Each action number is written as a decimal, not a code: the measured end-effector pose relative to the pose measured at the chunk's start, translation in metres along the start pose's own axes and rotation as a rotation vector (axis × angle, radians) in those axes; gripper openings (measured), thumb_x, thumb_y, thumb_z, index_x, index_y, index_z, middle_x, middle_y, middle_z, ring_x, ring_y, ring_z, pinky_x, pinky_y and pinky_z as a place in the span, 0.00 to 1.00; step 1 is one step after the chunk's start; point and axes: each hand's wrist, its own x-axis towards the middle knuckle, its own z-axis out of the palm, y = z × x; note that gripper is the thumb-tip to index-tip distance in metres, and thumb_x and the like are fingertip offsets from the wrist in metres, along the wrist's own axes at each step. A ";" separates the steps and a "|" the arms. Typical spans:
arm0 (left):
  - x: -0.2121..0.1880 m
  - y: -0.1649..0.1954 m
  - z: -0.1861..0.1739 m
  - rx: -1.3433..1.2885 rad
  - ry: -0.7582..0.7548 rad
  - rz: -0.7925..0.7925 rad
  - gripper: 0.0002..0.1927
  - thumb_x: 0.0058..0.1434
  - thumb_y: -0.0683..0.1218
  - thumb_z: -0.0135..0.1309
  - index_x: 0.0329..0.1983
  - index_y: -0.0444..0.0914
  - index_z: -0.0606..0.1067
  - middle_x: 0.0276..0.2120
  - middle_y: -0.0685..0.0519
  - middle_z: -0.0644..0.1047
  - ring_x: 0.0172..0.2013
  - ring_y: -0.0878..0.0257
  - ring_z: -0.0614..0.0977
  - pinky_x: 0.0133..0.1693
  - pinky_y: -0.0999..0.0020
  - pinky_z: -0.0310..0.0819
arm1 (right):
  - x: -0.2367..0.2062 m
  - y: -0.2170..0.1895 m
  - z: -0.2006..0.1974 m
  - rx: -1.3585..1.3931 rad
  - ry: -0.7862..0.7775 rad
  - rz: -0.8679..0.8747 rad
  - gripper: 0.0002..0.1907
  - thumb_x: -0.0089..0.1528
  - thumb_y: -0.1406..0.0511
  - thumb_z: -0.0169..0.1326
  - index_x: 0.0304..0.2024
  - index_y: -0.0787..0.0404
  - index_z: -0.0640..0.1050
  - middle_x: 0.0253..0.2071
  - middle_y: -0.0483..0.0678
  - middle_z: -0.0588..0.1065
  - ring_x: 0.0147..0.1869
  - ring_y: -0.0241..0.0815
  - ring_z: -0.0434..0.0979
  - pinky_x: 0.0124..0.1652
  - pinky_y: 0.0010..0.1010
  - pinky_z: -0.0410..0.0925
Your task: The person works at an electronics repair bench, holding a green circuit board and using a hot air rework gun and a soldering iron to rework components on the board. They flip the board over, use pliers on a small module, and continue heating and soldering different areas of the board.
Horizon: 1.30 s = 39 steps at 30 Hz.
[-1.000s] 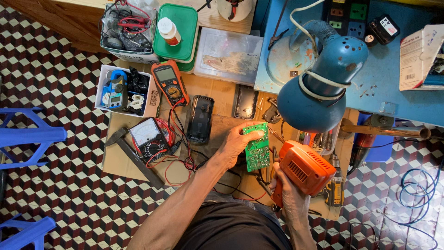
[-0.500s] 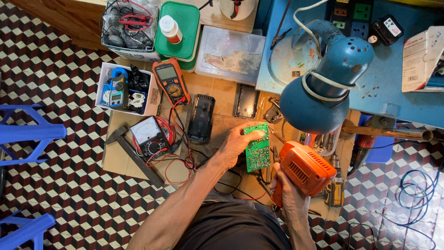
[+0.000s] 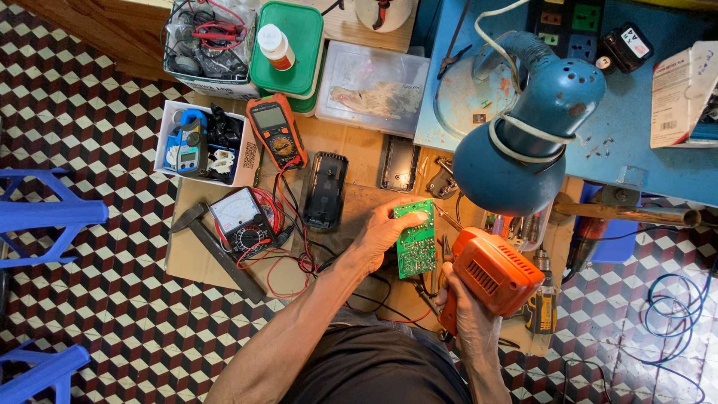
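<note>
The left hand (image 3: 381, 233) is clamped on a green circuit board (image 3: 416, 238), thumb and fingers pinching its upper end so the board stands tilted toward the person, its tracks turned where the eye and the tool can reach them. The right hand (image 3: 467, 314) is wrapped tight round the grip of an orange soldering gun (image 3: 493, 271), held just beside the board's right edge; the tip is hidden behind the gun's body, so whether it touches the board cannot be told. The two hands stay apart, each with its own load, meeting only over the board near the front edge of the cardboard sheet (image 3: 187, 258) that serves as the work surface on the tiled floor (image 3: 90, 314). A blue lamp (image 3: 523, 142) hangs over the right side of the sheet, its shade aimed down at the board, likely to light the fine work. The meters sit within the left arm's reach: an analogue meter (image 3: 241, 221) at the sheet's left part with red leads (image 3: 288, 247) trailing toward the board, and an orange multimeter (image 3: 277, 129) at the back edge. A black battery case (image 3: 324, 191) lies in the middle, set aside but close. A white box (image 3: 202, 142) of small parts stands at the back left corner, clear of the working spot.
</note>
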 end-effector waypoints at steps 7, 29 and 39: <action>-0.002 0.003 0.000 -0.004 -0.001 0.006 0.21 0.61 0.45 0.59 0.58 0.39 0.77 0.43 0.53 0.82 0.41 0.65 0.83 0.44 0.66 0.81 | -0.001 0.002 -0.001 0.010 0.005 0.015 0.17 0.61 0.63 0.60 0.49 0.65 0.78 0.25 0.47 0.74 0.24 0.35 0.75 0.25 0.28 0.73; 0.001 0.003 0.004 0.035 0.019 -0.007 0.21 0.60 0.46 0.60 0.56 0.38 0.76 0.41 0.52 0.81 0.40 0.65 0.84 0.41 0.66 0.83 | -0.001 0.001 0.000 0.044 0.035 0.074 0.18 0.61 0.66 0.61 0.52 0.69 0.77 0.25 0.51 0.74 0.24 0.37 0.76 0.24 0.30 0.71; 0.002 0.003 0.002 0.058 0.029 -0.009 0.21 0.59 0.46 0.61 0.56 0.38 0.76 0.40 0.52 0.80 0.38 0.65 0.83 0.40 0.65 0.83 | 0.002 -0.004 -0.001 0.034 0.064 0.040 0.19 0.60 0.66 0.60 0.52 0.67 0.77 0.28 0.48 0.74 0.24 0.37 0.76 0.25 0.31 0.74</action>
